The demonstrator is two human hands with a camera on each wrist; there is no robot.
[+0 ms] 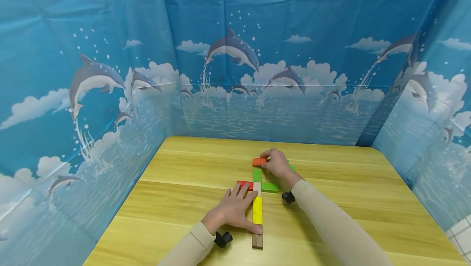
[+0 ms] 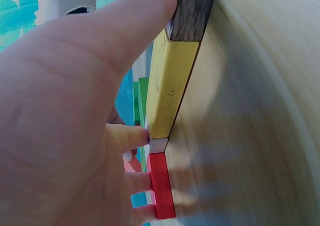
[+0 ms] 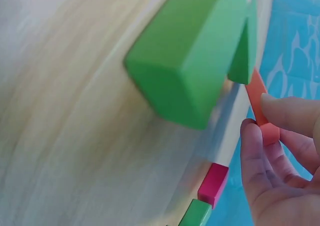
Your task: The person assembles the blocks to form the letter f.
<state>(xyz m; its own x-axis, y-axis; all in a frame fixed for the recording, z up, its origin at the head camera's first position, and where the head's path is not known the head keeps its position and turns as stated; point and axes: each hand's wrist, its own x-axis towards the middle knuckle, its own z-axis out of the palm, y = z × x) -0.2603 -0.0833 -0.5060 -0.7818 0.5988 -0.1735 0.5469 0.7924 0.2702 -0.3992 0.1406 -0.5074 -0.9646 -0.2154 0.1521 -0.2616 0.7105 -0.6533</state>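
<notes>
My left hand [image 1: 233, 211] lies spread with nearly straight fingers over a row of flat wooden blocks. Its thumb rests on the brown block [image 1: 257, 241], and other fingertips touch the red block [image 1: 250, 185] and the pale block [image 1: 257, 185]. A yellow block [image 1: 257, 211] runs between brown and pale. My right hand [image 1: 278, 166] pinches an orange block [image 1: 259, 162] by its right end, between thumb and fingers. That block sits crosswise just beyond the upright green block [image 1: 257, 175]. A second green block [image 1: 270, 188] extends rightward from the pale one.
Beyond the right hand, a green block [image 3: 195, 214] and a pinkish-red block [image 3: 213, 183] lie end to end, mostly hidden in the head view. Dolphin-printed curtains [image 1: 235, 106] stand along the back and sides of the wooden table [image 1: 165, 200].
</notes>
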